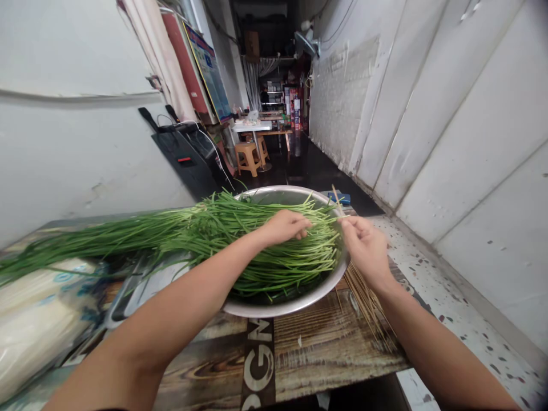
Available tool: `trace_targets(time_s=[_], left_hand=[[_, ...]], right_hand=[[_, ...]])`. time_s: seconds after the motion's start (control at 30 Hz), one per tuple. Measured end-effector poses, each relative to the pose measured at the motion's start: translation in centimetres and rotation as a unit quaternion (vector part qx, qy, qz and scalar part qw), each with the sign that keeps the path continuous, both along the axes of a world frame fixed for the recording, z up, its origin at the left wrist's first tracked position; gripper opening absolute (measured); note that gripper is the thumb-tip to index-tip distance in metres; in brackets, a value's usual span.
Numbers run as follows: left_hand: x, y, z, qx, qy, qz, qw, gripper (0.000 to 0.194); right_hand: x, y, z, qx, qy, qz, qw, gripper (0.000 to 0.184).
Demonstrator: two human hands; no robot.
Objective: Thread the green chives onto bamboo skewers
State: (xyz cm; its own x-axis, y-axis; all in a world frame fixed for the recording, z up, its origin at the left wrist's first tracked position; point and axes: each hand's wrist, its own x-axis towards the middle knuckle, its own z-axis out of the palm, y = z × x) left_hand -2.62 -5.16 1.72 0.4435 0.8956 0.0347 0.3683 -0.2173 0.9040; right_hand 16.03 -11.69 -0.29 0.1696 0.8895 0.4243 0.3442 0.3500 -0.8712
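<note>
A big heap of long green chive stalks lies across a wide metal bowl and trails off to the left. My left hand rests on the stalks near their pale cut ends, fingers pinched together on a few of them. My right hand is at the bowl's right rim, fingers closed on a thin bamboo skewer that points up and away. More skewers lie in a bundle under that wrist on the table.
The bowl stands on a wood-print table. A white plastic-wrapped bundle lies at the left, with a metal tray beside it. A white panelled wall runs along the right. A corridor with orange stools extends ahead.
</note>
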Motion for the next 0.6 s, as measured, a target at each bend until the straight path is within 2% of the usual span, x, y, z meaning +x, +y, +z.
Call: trace_targets(time_s=[0.07,0.13,0.2,0.27,0.3,0.37,0.43,0.47,0.53,0.57,0.6], left_hand=[[-0.3,-0.2,0.6,-0.085,-0.004,-0.078,0.993,0.015],[-0.6,-1.0,2.0,-0.152,0.004,-0.149,0.977,0.010],[-1.1,-2.1,3.8,-0.219,0.063,-0.225,0.947,0.010],[-2.2,-3.0,5.5,-0.256,0.136,-0.271,0.918,0.012],[-2.9,-3.3,6.2,-0.251,0.163,-0.265,0.916,0.012],[-4.5,-3.2,7.3,-0.195,0.200,-0.202,0.939,0.012],[-5.9,-2.4,7.7,-0.097,0.220,-0.075,0.968,0.014],[-6.2,-1.9,7.6,-0.038,0.229,0.001,0.973,0.015],[-5.7,-1.0,6.9,0.075,0.236,0.104,0.963,0.018],[-4.9,-0.7,6.2,0.123,0.238,0.112,0.957,0.019],[-3.8,-0.6,5.4,0.162,0.237,0.085,0.954,0.017]], right_hand=[[0.6,0.0,0.7,0.009,0.024,-0.011,1.000,0.031],[1.2,0.0,1.4,0.016,0.040,-0.027,0.999,0.033],[1.7,-0.2,2.0,0.020,0.056,-0.044,0.997,0.034],[2.0,-0.3,2.3,0.006,0.059,-0.033,0.998,0.034],[2.2,-0.3,2.4,-0.013,0.051,-0.011,0.999,0.034],[2.5,-0.2,2.2,-0.057,0.023,0.042,0.997,0.033],[2.7,0.0,1.8,-0.081,-0.002,0.069,0.994,0.032],[2.7,0.1,1.5,-0.083,-0.010,0.071,0.994,0.033],[2.7,0.3,1.0,-0.082,-0.024,0.068,0.994,0.032],[2.7,0.4,0.7,-0.084,-0.032,0.071,0.993,0.032],[2.7,0.4,0.5,-0.087,-0.040,0.076,0.992,0.032]])
